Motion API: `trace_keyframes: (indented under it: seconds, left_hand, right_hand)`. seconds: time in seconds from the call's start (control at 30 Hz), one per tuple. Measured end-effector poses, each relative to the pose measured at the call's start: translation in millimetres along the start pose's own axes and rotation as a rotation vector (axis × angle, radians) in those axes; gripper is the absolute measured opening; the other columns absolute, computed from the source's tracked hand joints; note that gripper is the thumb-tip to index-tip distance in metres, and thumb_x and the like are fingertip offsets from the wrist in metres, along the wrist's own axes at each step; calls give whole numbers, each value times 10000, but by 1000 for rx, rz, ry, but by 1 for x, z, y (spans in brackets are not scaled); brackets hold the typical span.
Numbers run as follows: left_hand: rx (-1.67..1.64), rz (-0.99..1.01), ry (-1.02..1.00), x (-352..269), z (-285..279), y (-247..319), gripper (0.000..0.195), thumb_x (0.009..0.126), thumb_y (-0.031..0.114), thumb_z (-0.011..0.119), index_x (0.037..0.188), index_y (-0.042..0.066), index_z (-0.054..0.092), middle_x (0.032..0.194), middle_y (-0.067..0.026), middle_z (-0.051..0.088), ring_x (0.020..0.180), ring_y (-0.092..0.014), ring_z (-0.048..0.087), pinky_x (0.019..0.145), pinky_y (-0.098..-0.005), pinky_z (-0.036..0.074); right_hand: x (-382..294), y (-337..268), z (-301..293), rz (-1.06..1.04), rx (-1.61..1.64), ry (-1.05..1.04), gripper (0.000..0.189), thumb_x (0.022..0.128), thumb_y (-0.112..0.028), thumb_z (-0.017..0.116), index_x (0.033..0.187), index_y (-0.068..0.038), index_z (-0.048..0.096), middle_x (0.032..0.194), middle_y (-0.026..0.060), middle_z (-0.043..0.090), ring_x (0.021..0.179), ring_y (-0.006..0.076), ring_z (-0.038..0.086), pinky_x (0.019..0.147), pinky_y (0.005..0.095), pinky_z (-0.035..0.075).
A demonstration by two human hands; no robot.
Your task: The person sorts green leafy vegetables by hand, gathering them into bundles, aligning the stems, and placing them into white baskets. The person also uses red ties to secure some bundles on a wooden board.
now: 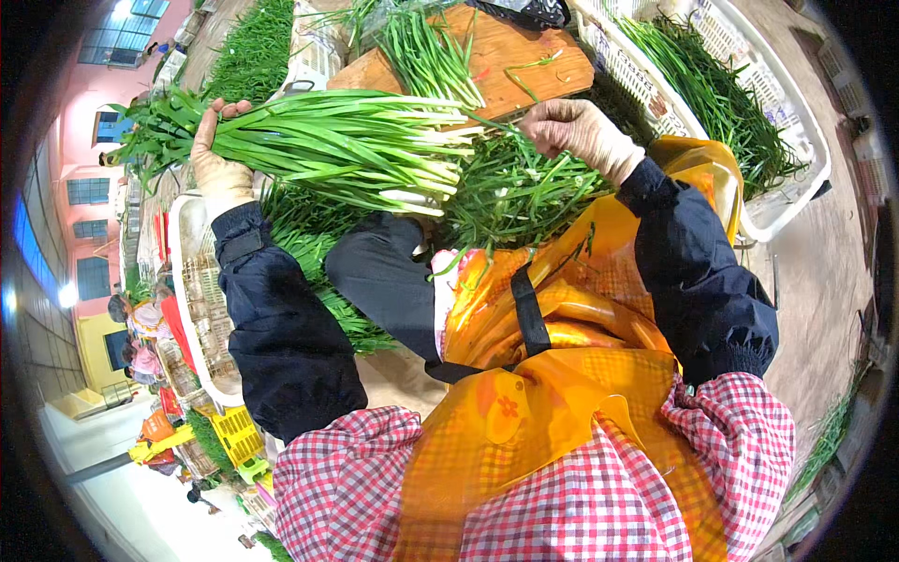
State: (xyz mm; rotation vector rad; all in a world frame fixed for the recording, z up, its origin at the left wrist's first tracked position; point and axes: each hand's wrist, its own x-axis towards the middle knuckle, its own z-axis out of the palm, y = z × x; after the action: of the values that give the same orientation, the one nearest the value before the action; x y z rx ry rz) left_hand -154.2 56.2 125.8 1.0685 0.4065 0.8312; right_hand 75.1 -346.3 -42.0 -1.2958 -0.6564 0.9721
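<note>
A large bunch of garlic chives (344, 144) lies across my left hand (221, 154), its pale stem ends pointing right and its leafy tips hanging past my fingers. My left fingers curl around the leafy part. My right hand (579, 133), in a pale, soiled covering, is right of the stem ends, with fingertips pinched together on a thin green blade. Behind the bunch, a smaller bundle of chives (428, 60) rests on a wooden board (548, 67). Loose green trimmings (527, 190) are heaped between the board and my orange apron (562, 309).
A white plastic crate (793, 84) holding long greens (716, 98) stands at the upper right. Another white crate (189, 281) is beside my left arm, near more greens (351, 319). Farther left are people (144, 323), a yellow crate (237, 434) and further greens (253, 53).
</note>
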Motion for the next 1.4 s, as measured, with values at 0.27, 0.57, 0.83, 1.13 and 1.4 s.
trace_keyframes:
  seconds: [0.27, 0.57, 0.83, 1.13, 1.4]
  left_hand:
    - [-164, -106, 53, -5, -16, 2, 231, 938, 206, 601, 1074, 20, 616, 939, -113, 674, 942, -318, 646, 881, -505, 519]
    - [-197, -54, 120, -11, -23, 11, 232, 928, 201, 600, 1046, 5, 632, 921, -119, 678, 936, -320, 644, 895, -487, 520]
    - [-177, 41, 106, -13, -54, 46, 217, 928, 236, 583, 929, 20, 592, 962, -156, 636, 946, -298, 608, 922, -441, 489]
    - [-13, 127, 229, -36, -18, 36, 284, 970, 273, 486, 1015, 20, 607, 958, -128, 656, 918, -273, 623, 906, -422, 501]
    - [-142, 166, 198, -34, -16, 29, 188, 945, 237, 560, 955, 62, 627, 843, -82, 650, 793, -232, 640, 761, -418, 550]
  right_hand:
    - [7, 1, 58, 84, 119, -47, 356, 835, -215, 784, 1092, 1, 666, 917, 9, 682, 799, 82, 606, 742, 238, 503]
    - [3, 4, 49, 64, 61, -4, 196, 843, -213, 740, 868, -22, 705, 708, 13, 647, 624, 84, 579, 596, 237, 473]
    - [-13, -42, -2, -208, -1406, -66, 486, 790, -300, 749, 1222, -130, 603, 1132, 129, 640, 1071, 319, 614, 881, 419, 501]
    - [49, -74, 89, -711, -1314, 4, 112, 811, -245, 645, 849, -141, 660, 735, 94, 651, 750, 312, 643, 691, 435, 478]
    - [33, -65, 64, -728, -1134, -89, 113, 799, -257, 708, 787, -149, 678, 680, 76, 611, 699, 308, 610, 733, 428, 468]
